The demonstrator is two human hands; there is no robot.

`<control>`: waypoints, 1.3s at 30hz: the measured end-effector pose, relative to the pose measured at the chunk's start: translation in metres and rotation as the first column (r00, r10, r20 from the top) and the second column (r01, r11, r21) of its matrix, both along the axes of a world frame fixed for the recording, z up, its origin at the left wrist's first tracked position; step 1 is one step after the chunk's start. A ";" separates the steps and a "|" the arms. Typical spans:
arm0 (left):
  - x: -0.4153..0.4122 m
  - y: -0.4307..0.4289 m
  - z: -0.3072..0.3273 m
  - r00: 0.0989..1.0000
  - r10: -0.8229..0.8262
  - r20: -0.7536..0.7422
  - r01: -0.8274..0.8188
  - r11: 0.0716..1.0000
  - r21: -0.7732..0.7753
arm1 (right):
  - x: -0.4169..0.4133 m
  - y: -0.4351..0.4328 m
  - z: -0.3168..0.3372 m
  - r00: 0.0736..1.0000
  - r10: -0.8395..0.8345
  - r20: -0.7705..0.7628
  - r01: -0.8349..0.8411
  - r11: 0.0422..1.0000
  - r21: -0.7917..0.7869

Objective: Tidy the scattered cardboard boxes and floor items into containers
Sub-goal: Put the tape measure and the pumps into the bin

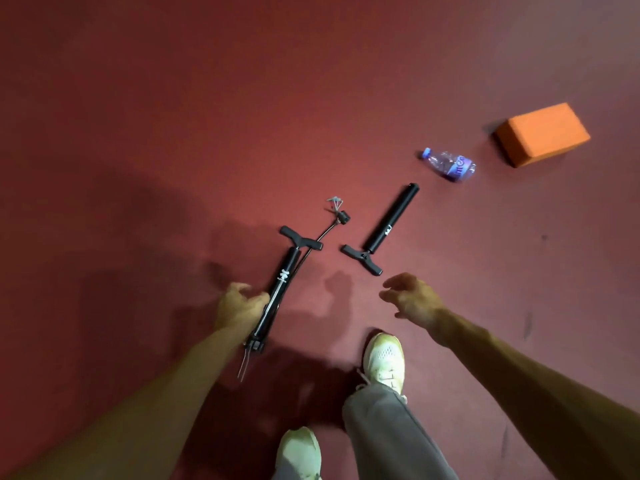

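Two black hand pumps lie on a dark red floor. My left hand (239, 308) grips the barrel of the left pump (282, 277), whose T-handle points away and whose thin hose runs up to a small nozzle bundle (337, 211). The second pump (384, 230) lies to the right, T-handle toward me. My right hand (412, 297) hovers open just below that handle, not touching it. A crumpled clear plastic bottle (450, 164) with a purple label lies farther right, and an orange foam block (542, 133) beyond it.
My two feet in white sneakers (384, 358) and grey trousers stand at the bottom centre, close to both pumps. The red floor (207, 116) stretches away on all sides. No container is in view.
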State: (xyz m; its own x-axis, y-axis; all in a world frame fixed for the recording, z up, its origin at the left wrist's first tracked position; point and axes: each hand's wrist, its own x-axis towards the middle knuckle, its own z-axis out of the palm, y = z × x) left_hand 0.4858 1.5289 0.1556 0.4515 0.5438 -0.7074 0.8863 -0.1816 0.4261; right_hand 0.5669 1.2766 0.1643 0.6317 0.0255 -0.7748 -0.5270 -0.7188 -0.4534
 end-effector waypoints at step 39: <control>0.050 -0.186 0.123 0.831 -0.551 0.076 0.557 0.825 -0.101 | -0.079 -0.179 0.101 0.733 -0.679 -0.048 0.665 0.700 0.260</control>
State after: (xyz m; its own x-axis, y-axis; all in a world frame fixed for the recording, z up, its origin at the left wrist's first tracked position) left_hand 0.5353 1.3427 0.2782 0.6827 0.1099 -0.7224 0.6323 -0.5845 0.5086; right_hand 0.4879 1.0972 0.2656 0.5907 -0.2379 -0.7711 -0.7996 -0.0443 -0.5989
